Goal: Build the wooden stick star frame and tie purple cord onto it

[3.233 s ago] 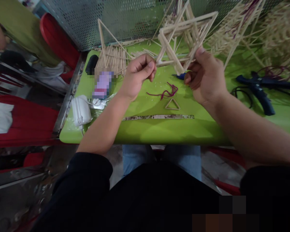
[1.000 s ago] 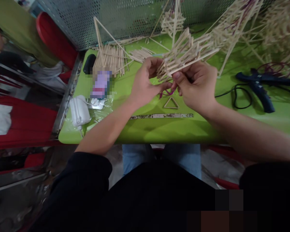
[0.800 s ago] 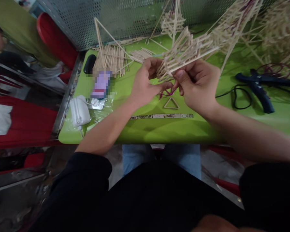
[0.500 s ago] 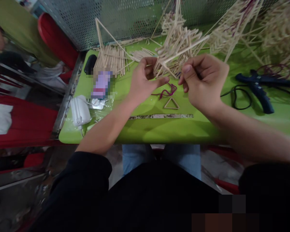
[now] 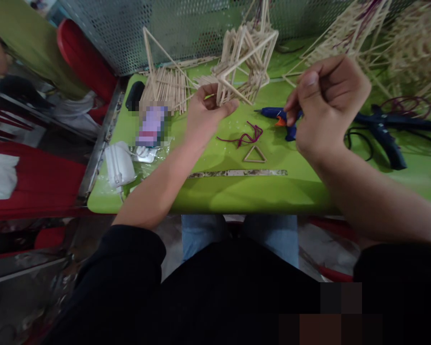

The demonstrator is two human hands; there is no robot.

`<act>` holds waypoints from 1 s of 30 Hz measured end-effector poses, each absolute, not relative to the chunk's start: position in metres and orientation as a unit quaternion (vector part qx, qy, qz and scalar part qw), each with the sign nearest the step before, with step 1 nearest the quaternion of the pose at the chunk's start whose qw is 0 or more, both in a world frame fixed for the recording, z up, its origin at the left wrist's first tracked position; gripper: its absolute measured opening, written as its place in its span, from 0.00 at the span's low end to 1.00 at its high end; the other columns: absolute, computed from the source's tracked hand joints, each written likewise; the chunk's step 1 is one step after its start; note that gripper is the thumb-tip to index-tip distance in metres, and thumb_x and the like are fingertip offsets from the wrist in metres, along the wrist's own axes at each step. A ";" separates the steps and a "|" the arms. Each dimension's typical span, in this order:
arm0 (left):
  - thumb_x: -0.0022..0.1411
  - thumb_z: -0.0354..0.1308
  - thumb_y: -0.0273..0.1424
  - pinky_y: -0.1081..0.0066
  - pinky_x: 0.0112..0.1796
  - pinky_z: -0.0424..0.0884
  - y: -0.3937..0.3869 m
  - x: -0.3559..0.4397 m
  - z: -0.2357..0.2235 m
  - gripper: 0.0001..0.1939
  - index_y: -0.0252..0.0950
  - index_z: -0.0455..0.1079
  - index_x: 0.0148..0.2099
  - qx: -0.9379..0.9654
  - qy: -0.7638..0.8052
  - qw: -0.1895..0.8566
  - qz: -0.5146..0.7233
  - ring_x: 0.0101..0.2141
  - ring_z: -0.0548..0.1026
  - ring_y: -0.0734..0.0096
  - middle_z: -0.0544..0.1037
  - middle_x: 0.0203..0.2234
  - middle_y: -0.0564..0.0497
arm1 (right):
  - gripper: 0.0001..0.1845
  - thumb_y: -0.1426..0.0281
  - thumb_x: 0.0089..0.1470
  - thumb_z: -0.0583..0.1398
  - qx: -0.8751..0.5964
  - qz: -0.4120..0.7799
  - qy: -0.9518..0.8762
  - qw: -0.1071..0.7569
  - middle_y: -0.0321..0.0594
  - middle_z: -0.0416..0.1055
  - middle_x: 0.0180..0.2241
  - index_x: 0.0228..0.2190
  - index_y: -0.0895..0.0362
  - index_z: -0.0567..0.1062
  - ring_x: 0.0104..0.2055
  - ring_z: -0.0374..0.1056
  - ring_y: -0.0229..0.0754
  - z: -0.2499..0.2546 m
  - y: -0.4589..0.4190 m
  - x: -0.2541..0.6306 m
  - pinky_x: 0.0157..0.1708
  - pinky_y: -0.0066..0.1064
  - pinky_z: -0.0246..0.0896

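My left hand (image 5: 208, 110) is closed on the lower left edge of an openwork structure of thin wooden sticks (image 5: 242, 67), thumb in front and fingers partly hidden behind it. Off to the right, my right hand (image 5: 326, 105) is raised with thumb and fingers pinched together; whatever may be between them is too small to see. Just behind its fingertips lies a blue glue gun (image 5: 273, 113) with an orange trigger, its nozzle pointing left. Below are a tangled purple string (image 5: 249, 136) and a small stick triangle (image 5: 255, 154) on the green tabletop (image 5: 237, 196).
A pile of loose sticks (image 5: 170, 86), a phone (image 5: 153, 125) and a white pouch-like case (image 5: 119, 164) lie at the left. A flat strip (image 5: 240, 173) rests near the front edge. Rightward are a dark pistol-shaped tool (image 5: 386, 132) with a cord and more stick structures (image 5: 416, 52).
My right hand has moved up and right, away from the stick structure. The structure has turned and shifted left in my left hand, and the blue glue gun has come into view.
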State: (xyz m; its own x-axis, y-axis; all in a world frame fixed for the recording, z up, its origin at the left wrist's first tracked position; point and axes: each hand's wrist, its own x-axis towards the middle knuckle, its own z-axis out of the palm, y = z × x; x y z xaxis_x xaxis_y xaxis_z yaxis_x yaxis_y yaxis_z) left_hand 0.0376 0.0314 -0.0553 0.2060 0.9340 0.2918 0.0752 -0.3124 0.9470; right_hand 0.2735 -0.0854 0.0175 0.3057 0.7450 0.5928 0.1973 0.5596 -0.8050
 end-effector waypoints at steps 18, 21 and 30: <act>0.53 0.70 0.77 0.41 0.61 0.81 0.041 0.023 -0.052 0.42 0.55 0.73 0.57 0.604 0.468 0.417 0.493 0.64 0.85 0.47 0.88 0.60 0.50 | 0.20 0.46 0.61 0.74 -0.468 0.231 -0.690 0.502 0.35 0.88 0.47 0.48 0.42 0.84 0.39 0.75 0.44 -0.066 0.010 0.317 0.44 0.45 0.73; 0.56 0.69 0.76 0.40 0.59 0.82 0.042 0.024 -0.055 0.44 0.53 0.72 0.60 0.605 0.451 0.420 0.504 0.62 0.86 0.46 0.89 0.59 0.47 | 0.18 0.46 0.62 0.73 -0.473 0.201 -0.698 0.499 0.36 0.88 0.44 0.46 0.43 0.87 0.40 0.77 0.46 -0.063 0.011 0.324 0.46 0.46 0.74; 0.56 0.72 0.72 0.36 0.60 0.80 0.030 0.030 -0.047 0.43 0.57 0.71 0.64 0.615 0.446 0.436 0.483 0.61 0.86 0.46 0.89 0.60 0.51 | 0.38 0.20 0.49 0.69 -0.482 0.268 -0.644 0.531 0.35 0.82 0.28 0.37 0.38 0.83 0.27 0.63 0.40 -0.042 -0.005 0.326 0.33 0.46 0.62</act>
State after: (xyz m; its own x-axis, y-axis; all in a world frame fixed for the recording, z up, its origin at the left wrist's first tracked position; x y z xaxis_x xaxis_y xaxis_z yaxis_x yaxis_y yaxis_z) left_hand 0.0295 0.0303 -0.0468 0.1363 0.9693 0.2044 0.1264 -0.2217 0.9669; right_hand 0.3261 -0.0050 -0.0416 0.0279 0.9048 0.4249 0.3357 0.3919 -0.8566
